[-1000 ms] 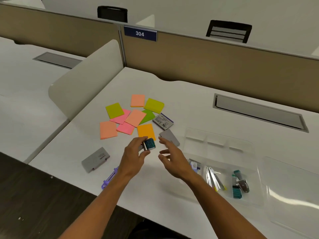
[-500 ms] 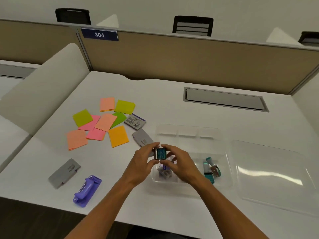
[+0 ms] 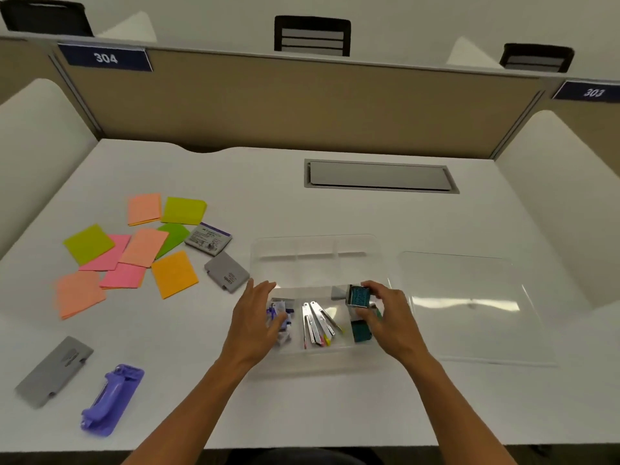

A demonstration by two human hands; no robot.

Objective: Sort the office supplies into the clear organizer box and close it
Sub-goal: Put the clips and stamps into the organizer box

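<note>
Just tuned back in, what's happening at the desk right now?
A person is sorting supplies into the clear organizer box. The right hand holds a small teal block over the box's front right compartment, while the left hand hovers open above the front left one. The lid lies off to the right. Sticky notes remain on the desk.

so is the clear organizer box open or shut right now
Open: the organizer box has no cover, and its clear lid lies flat on the desk to its right.
</note>
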